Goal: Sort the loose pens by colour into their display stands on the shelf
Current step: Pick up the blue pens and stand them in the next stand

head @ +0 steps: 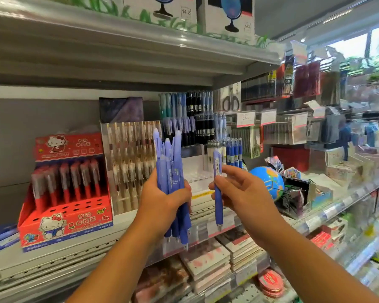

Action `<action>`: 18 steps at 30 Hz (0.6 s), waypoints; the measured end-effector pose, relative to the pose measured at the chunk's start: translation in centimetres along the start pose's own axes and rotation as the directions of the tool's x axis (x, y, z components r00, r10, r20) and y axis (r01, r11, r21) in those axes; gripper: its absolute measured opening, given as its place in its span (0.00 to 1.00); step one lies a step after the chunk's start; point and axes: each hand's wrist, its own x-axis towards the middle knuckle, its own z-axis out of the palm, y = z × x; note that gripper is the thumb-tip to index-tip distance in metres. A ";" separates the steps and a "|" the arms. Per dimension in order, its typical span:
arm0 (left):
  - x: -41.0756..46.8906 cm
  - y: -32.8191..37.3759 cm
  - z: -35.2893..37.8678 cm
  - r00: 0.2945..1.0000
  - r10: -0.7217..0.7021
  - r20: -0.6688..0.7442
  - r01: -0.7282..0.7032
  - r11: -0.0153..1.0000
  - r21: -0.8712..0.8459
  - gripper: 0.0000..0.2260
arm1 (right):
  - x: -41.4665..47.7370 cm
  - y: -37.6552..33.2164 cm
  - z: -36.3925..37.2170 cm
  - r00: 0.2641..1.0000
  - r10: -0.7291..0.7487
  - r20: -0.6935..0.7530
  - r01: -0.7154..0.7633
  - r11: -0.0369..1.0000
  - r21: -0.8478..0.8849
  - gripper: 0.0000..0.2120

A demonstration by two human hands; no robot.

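My left hand (165, 200) grips a bundle of several blue pens (170, 162), upright with tips down, in front of the shelf. My right hand (239, 189) pinches a single blue pen (218, 189) upright, a little right of the bundle. Behind them a white tiered display stand (197, 173) holds blue and black pens (190, 123) in its upper rows and a few dark blue pens (233, 152) at its right. A red cartoon-cat stand (68, 193) with red pens sits at the left. A clear stand of beige pens (131, 158) is between them.
A small globe (268, 180) and loose packets lie on the shelf right of the white stand. Notebooks (225, 256) are stacked on the lower shelf. An upper shelf (140, 51) overhangs. Hanging scissors (230, 101) and packaged goods fill the right.
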 end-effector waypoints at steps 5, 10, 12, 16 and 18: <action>5.1 -1.7 -0.8 0.978 0.078 -0.192 -0.084 0.996 -0.022 0.10 | 5.6 3.1 -0.4 0.997 -0.070 0.011 0.070 0.998 0.006 0.19; 8.5 -2.5 -0.4 0.902 0.156 -0.403 -0.175 0.984 -0.012 0.12 | 12.7 4.4 -0.3 0.984 -0.152 0.089 0.154 0.988 -0.013 0.24; 8.9 -2.8 0.0 0.880 0.180 -0.439 -0.203 0.979 -0.006 0.12 | 15.3 4.8 0.1 0.970 -0.211 0.122 0.217 0.975 -0.036 0.24; 8.9 -3.1 0.5 0.864 0.226 -0.450 -0.235 0.971 0.037 0.11 | 19.5 6.3 1.4 0.949 -0.264 0.172 0.282 0.955 -0.091 0.24; 9.1 -3.2 0.5 0.853 0.238 -0.465 -0.233 0.970 0.069 0.13 | 21.2 7.2 2.1 0.945 -0.252 0.207 0.283 0.949 -0.137 0.24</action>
